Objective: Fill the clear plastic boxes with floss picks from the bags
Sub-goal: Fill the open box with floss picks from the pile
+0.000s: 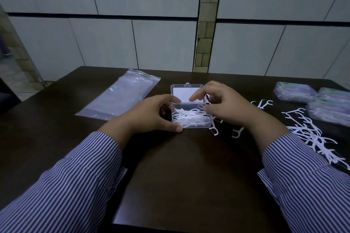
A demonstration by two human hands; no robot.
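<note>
Your left hand curls round the left end of the clear plastic box, thumb along its near bottom corner and fingers bent against its far left edge, so it grips the box. Your right hand sits at the box's right end with fingers curled; the forefinger points left across the open top, and the lower fingers seem to pinch white floss picks at the right rim, though you cannot tell exactly how many it holds.

Between your two hands the box is a small, see-through rectangular case with rounded corners. Its hinged lid stands open and tilted back on the far side, with a small tab at its top edge. Inside lies a loose tangle of white floss picks, filling it partway.

Just below and to the right of your right hand, a few stray picks lie on the dark table. Farther right of that hand spreads a loose heap of picks. Beyond the heap, to the far right, sit three full closed boxes close together, showing purple and green through the plastic. Left of your left hand, and apart from it, a clear zip bag lies flat. Striped sleeves cover both forearms.
</note>
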